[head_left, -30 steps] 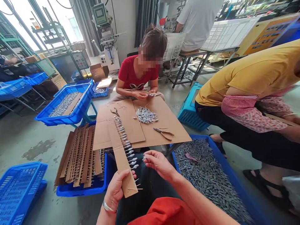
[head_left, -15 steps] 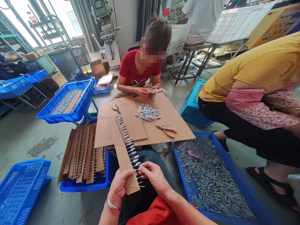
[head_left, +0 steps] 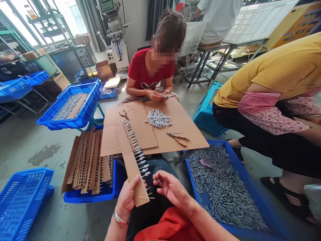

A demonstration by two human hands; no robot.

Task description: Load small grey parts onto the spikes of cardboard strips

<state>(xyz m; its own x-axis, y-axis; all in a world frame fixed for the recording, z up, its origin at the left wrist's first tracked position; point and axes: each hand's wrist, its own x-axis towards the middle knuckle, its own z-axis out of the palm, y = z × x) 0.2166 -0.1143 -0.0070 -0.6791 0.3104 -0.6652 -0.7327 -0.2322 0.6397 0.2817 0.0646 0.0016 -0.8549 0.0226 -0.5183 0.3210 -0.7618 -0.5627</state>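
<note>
My left hand point(head_left: 129, 192) is closed round the near end of a long cardboard strip point(head_left: 129, 160), thumb on top. The strip's far end lies on the cardboard-covered table point(head_left: 188, 134). Thin pins stick out along its right edge, most with small grey spindle-shaped pieces point(head_left: 144, 170) on them. Close to my left fingers, a few pins point(head_left: 149, 193) at the near end are bare. Just right of these pins is my right hand point(head_left: 173, 189), apart from the strip, its fingers curled in a pinch. A small dark thing shows at the fingertips, too small to name.
A pile of pale spindle pieces point(head_left: 159, 118) and two pairs of pliers point(head_left: 178, 139) lie on the table. A blue bin point(head_left: 225, 187) of grey pieces stands at right; pinned strips point(head_left: 86, 160) fill another at left. A person in red point(head_left: 152, 73) sits opposite, another in yellow point(head_left: 271, 77) at right.
My right hand has moved off the strip's pins, a little to the right, with its fingers curled. My left hand keeps its hold on the strip.
</note>
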